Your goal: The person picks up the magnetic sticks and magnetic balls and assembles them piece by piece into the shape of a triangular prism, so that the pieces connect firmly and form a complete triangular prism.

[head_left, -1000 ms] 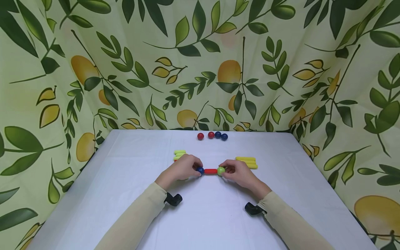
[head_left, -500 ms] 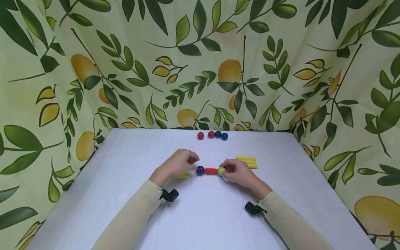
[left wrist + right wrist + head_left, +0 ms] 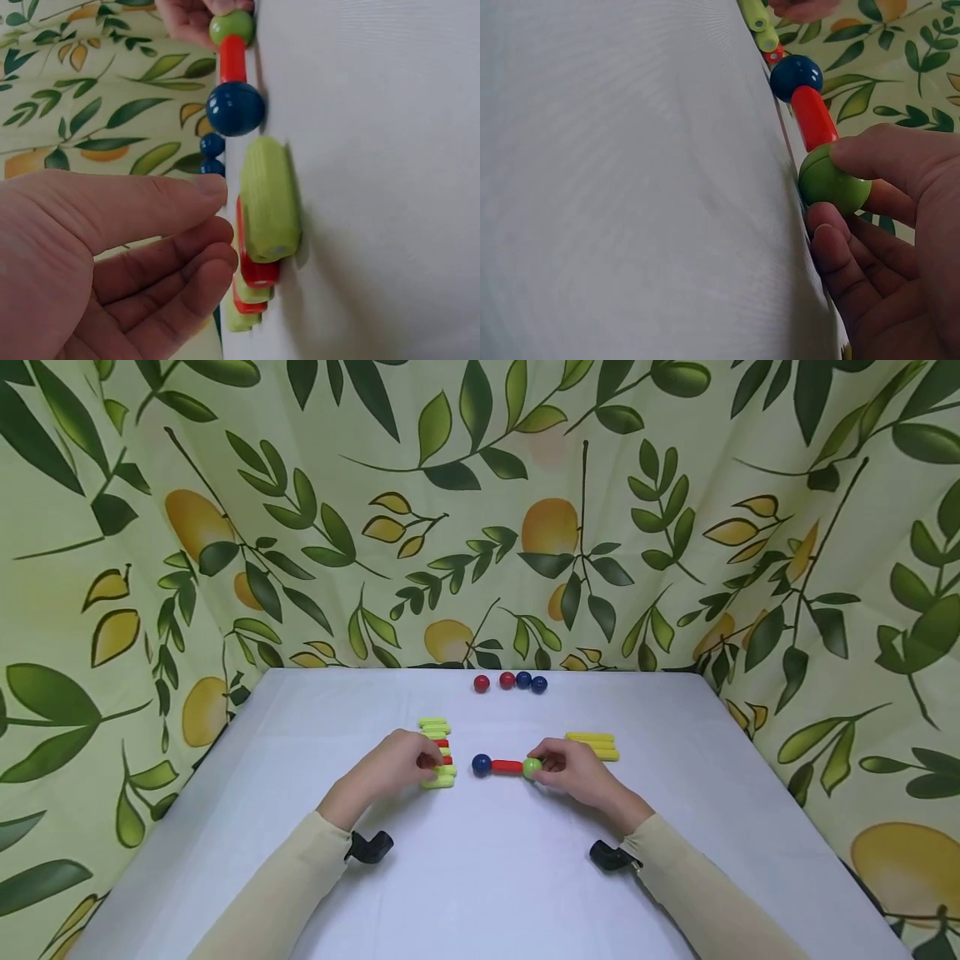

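Note:
My right hand [image 3: 573, 768] pinches a light green ball [image 3: 836, 180] between thumb and fingers. A red rod [image 3: 507, 767] joins that ball to a dark blue ball [image 3: 482, 766], and the joined piece lies on the table. My left hand [image 3: 401, 762] is at the row of short rods to the left, its thumb and fingertips parted with nothing seen between them. Just beyond those fingertips in the left wrist view lies a light green rod [image 3: 270, 199], with a red rod [image 3: 260, 271] behind it. In the head view the hand partly hides the row.
Several yellow rods [image 3: 592, 747] lie together beyond my right hand. Two red balls [image 3: 482, 683] and two blue balls [image 3: 539, 685] sit near the far edge of the white table [image 3: 480, 877]. A leaf-patterned cloth [image 3: 480, 510] hangs behind.
My left hand has let go of the blue ball and moved left to the row of green and red rods. My right hand has stayed on the green ball.

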Demonstrator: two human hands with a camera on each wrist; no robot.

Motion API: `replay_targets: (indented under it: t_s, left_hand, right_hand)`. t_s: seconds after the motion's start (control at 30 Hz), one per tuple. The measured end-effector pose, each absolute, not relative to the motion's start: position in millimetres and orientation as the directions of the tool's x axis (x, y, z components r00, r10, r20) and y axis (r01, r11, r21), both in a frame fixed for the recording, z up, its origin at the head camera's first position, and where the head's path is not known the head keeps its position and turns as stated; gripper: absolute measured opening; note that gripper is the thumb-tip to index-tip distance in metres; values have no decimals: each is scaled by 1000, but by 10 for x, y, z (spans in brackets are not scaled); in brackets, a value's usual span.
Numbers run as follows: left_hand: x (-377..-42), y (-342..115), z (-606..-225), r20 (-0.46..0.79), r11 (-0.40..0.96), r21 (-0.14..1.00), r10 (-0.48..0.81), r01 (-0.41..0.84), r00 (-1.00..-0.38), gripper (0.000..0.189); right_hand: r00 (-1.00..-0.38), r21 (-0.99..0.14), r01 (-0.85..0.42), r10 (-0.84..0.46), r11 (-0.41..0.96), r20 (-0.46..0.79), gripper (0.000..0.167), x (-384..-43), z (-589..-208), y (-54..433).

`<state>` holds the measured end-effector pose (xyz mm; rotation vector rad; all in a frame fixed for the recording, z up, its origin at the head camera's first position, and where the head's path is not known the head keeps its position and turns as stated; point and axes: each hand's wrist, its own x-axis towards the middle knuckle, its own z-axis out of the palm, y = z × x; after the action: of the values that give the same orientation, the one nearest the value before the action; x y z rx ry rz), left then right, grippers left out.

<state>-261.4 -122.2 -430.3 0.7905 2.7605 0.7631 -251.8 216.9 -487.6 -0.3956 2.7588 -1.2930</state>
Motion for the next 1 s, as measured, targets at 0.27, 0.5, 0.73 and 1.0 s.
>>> replay_targets:
  t_s: [0.27,0.5,0.73,1.0]
  left_hand:
    - [-2535,-1169,-4376,2,765,401,549,504,-836,17]
    - [-2480,-1150,-4394,10,772,370,553,517,-833,18]
    - [-2439,-1111,-4418,-1,777,353,558,522,-830,12]
    - [-2408,-1081,-4422,26,770,309,581,559,-814,17]
  right_hand:
    - [-962,-775,-204,-270,598,45,21,-2511,-4885,2173]
    - [-963,-771,-206,-265,602,50,21,-2511,-4874,2158]
    - [-961,-772,-210,-272,601,49,21,-2520,-4865,2157]
    - [-963,-767,-205,-267,608,45,21,-2518,-4854,2172]
